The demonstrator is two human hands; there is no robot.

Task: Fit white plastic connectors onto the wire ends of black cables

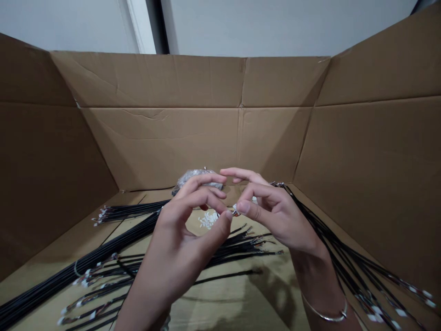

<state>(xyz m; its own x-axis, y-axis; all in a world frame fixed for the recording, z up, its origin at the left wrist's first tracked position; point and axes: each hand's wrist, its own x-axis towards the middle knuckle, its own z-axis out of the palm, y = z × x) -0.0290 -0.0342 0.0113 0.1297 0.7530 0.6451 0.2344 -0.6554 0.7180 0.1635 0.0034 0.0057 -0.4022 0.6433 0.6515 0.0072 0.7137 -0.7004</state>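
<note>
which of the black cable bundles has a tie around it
The thick black cable bundle running from the lower-left corner toward the left hand: a thin tie circles it, while none shows on the other bundles.

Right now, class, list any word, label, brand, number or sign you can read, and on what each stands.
There is no readable text.
Cardboard walls: no visible print.
White connectors, black cables and plastic bag: any marks are too small or blurred to read.
</note>
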